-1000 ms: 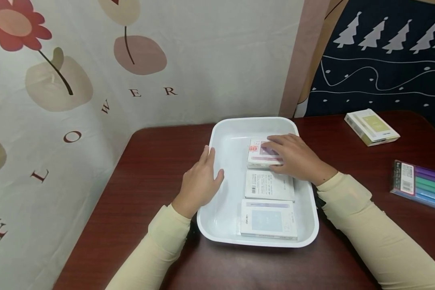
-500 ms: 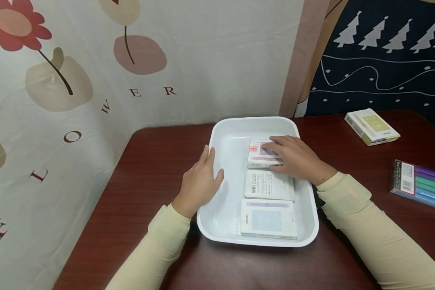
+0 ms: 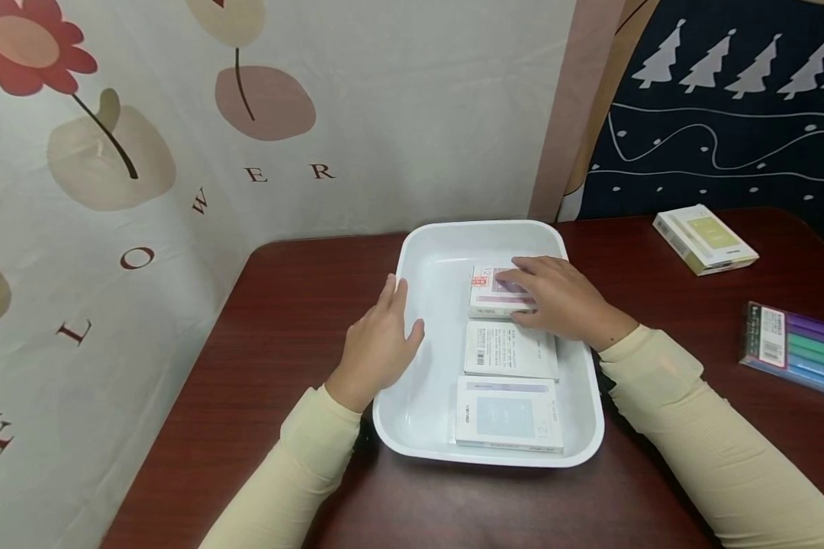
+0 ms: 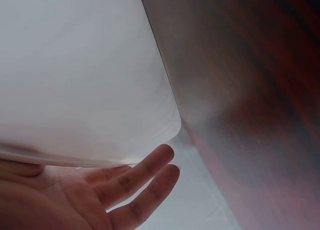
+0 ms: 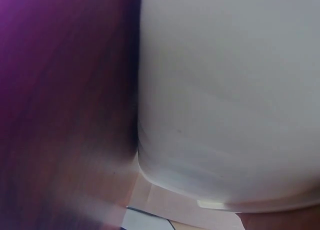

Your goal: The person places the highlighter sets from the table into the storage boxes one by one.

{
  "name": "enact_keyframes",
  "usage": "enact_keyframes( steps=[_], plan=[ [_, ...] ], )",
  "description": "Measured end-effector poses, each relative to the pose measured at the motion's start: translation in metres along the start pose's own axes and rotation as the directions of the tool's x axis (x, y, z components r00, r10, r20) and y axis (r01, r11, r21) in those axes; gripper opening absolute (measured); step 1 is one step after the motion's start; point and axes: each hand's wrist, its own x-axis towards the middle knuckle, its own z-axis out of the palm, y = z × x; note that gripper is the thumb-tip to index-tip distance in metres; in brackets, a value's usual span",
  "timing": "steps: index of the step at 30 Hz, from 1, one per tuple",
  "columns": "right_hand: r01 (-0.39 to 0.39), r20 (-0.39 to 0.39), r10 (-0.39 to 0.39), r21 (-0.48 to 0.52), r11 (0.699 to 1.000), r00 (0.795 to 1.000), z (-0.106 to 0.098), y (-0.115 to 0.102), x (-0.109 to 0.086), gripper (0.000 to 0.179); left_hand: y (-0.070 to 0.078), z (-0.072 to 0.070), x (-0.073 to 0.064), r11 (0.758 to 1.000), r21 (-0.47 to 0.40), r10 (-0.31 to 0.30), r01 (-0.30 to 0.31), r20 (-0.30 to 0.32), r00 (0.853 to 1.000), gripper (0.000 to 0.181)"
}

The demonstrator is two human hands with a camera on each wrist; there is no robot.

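A white plastic tray with several flat cartons in one column lies on the table. My right hand reaches over the tray's right rim and spans the rear carton, white with purple print and a red stamp; the thumb is at its near edge, other fingers at its top and far edge. Below it lie a carton with a printed text side up and one with a pale blue square. My left hand rests at the left rim, thumb inside; its fingers extend outside in the left wrist view.
Outside the tray, a white and yellow-green box sits at the table's back right. In front of it lies a clear pack of purple, green and blue pens. A printed cloth hangs along the back edge of the dark red table.
The fingers of my right hand shift very slightly on the rear carton. My left hand, the tray and the other cartons stay in place.
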Motion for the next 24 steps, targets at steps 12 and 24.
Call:
enact_keyframes(
  steps=[12, 24],
  plan=[
    [-0.019, 0.0, 0.019, 0.004, 1.0, 1.0, 0.0001, -0.0011, 0.0004, 0.064, -0.0003, 0.0006, 0.0005, 1.0, 0.004, 0.0, 0.0, 0.001, 1.0, 0.066],
    [-0.023, 0.004, 0.023, 0.007, 1.0, 1.0, -0.0005, -0.0011, -0.0002, 0.062, 0.0005, -0.0003, -0.0003, 1.0, -0.008, -0.013, 0.013, 0.01, 1.0, 0.066]
  ],
)
